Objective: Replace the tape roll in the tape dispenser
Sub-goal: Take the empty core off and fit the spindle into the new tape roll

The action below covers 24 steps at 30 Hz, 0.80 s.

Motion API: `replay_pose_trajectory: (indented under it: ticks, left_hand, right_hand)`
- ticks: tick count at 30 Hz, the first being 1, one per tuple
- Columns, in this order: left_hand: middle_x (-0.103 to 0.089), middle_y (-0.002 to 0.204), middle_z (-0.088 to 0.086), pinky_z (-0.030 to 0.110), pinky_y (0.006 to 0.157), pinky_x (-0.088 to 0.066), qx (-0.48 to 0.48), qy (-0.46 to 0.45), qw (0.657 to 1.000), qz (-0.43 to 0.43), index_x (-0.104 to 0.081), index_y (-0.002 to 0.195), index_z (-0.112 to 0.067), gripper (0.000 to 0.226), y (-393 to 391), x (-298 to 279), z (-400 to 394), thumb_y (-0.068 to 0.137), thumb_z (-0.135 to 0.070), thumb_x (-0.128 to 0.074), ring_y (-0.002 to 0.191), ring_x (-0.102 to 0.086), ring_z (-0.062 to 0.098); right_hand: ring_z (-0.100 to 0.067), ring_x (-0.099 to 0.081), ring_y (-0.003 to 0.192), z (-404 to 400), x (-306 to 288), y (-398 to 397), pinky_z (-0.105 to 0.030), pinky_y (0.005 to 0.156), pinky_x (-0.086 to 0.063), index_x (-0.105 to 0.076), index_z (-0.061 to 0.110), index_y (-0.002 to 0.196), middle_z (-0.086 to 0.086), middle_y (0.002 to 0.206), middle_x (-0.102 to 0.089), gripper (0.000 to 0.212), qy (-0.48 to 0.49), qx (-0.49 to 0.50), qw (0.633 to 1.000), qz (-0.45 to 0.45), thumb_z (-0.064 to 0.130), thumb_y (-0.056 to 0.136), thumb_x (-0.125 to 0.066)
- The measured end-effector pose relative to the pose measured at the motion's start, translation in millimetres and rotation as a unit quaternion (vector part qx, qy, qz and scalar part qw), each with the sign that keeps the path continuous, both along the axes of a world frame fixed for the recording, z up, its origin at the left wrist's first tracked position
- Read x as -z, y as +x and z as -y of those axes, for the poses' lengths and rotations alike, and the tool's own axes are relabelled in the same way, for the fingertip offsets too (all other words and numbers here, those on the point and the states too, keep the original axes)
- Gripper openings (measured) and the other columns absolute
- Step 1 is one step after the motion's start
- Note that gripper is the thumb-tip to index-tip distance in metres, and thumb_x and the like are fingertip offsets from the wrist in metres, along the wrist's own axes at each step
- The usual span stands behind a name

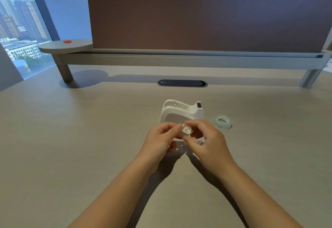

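A white tape dispenser (181,111) stands on the desk with its roll bay empty and its cutter end pointing right. To its right a clear tape roll (222,122) lies flat on the desk. Just in front of the dispenser, both hands hold a small white spool core (186,130) above the desk. My left hand (159,138) pinches its left side with thumb and forefinger. My right hand (206,137) grips its right side; whether a used roll sits on the core is hidden by the fingers.
A dark oval cable grommet (182,83) is set into the desk behind the dispenser. A brown divider panel (206,17) on a raised grey shelf (179,58) spans the back. A round side shelf with a small red object (67,41) sits far left by the window.
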<state>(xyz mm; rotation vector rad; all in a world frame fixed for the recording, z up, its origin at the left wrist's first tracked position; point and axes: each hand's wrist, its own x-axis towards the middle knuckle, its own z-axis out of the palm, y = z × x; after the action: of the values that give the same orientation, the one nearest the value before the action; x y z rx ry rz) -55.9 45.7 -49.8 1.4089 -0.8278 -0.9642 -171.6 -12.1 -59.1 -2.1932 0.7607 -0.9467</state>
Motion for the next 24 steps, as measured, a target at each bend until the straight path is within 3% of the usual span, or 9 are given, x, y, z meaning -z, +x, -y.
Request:
replay_pose_trajectory:
  ticks: [3,5,9,12,16,20,22,24]
  left_hand:
    - [-0.06,0.078,-0.005,0.014,0.048,-0.045,-0.007,-0.011,0.998,0.054,-0.063,0.084,-0.022,0.012,-11,-5,7,0.086,-0.022,-0.051,0.059,-0.057,0.006]
    - [-0.059,0.095,-0.004,0.019,0.069,-0.048,-0.031,-0.015,0.979,0.2,-0.06,0.103,-0.017,0.02,-18,-7,17,0.085,-0.02,-0.052,0.084,-0.058,0.013]
    - [-0.054,0.123,0.004,0.027,0.091,-0.04,0.021,-0.009,0.904,0.426,-0.051,0.119,-0.013,0.034,-35,-14,47,0.086,-0.019,-0.052,0.107,-0.051,0.017]
    - [-0.049,0.131,0.007,0.033,0.096,-0.037,0.078,0.016,0.834,0.546,-0.047,0.122,-0.012,0.036,-52,-12,73,0.087,-0.019,-0.048,0.117,-0.046,0.024]
    - [-0.05,0.124,0.018,0.043,0.095,-0.04,0.102,0.042,0.761,0.639,-0.05,0.114,-0.002,0.031,-68,2,103,0.085,-0.011,-0.045,0.114,-0.045,0.034]
    - [-0.05,0.12,0.018,0.039,0.093,-0.038,0.097,0.074,0.708,0.696,-0.053,0.114,-0.001,0.031,-73,13,120,0.088,-0.01,-0.041,0.114,-0.042,0.033]
    - [-0.05,0.12,0.018,0.038,0.093,-0.036,0.087,0.073,0.699,0.706,-0.055,0.113,-0.001,0.031,-73,16,123,0.088,-0.01,-0.04,0.114,-0.041,0.033]
    - [-0.051,0.12,0.017,0.036,0.092,-0.034,0.08,0.056,0.715,0.692,-0.057,0.11,-0.002,0.029,-72,17,124,0.087,-0.009,-0.041,0.113,-0.04,0.033]
  right_hand:
    - [0.004,-0.053,0.076,11,-2,-14,-0.004,0.063,-0.044,-0.05,0.026,0.087,0.017,0.08,-0.052,0.017,0.028,0.052,0.997,0.039,0.013,0.08,-0.059]
    - [-0.002,-0.052,0.072,22,-4,-30,-0.012,0.057,-0.043,-0.049,0.023,0.086,0.014,0.077,-0.051,0.015,0.058,0.105,0.991,0.053,0.012,0.081,-0.057]
    - [-0.019,-0.053,0.075,49,-3,-64,-0.03,0.062,-0.043,-0.048,0.019,0.087,0.002,0.08,-0.053,0.012,0.109,0.211,0.969,0.066,0.013,0.081,-0.056]
    - [-0.026,-0.055,0.083,61,3,-81,-0.044,0.074,-0.047,-0.048,0.02,0.085,0.004,0.079,-0.052,0.011,0.136,0.254,0.956,0.06,0.017,0.079,-0.057]
    - [-0.026,-0.058,0.082,66,10,-90,-0.048,0.078,-0.05,-0.047,0.026,0.08,0.008,0.076,-0.054,0.012,0.148,0.272,0.949,0.056,0.024,0.078,-0.059]
    - [-0.024,-0.06,0.082,68,15,-91,-0.047,0.08,-0.05,-0.048,0.028,0.081,0.007,0.079,-0.058,0.011,0.153,0.269,0.949,0.055,0.026,0.078,-0.058]
    - [-0.024,-0.061,0.087,70,16,-92,-0.046,0.083,-0.049,-0.05,0.029,0.092,0.004,0.088,-0.06,0.016,0.154,0.265,0.95,0.057,0.026,0.078,-0.058]
    - [-0.025,-0.06,0.093,73,17,-93,-0.045,0.085,-0.049,-0.052,0.028,0.107,-0.001,0.1,-0.062,0.028,0.146,0.261,0.953,0.052,0.024,0.08,-0.056]
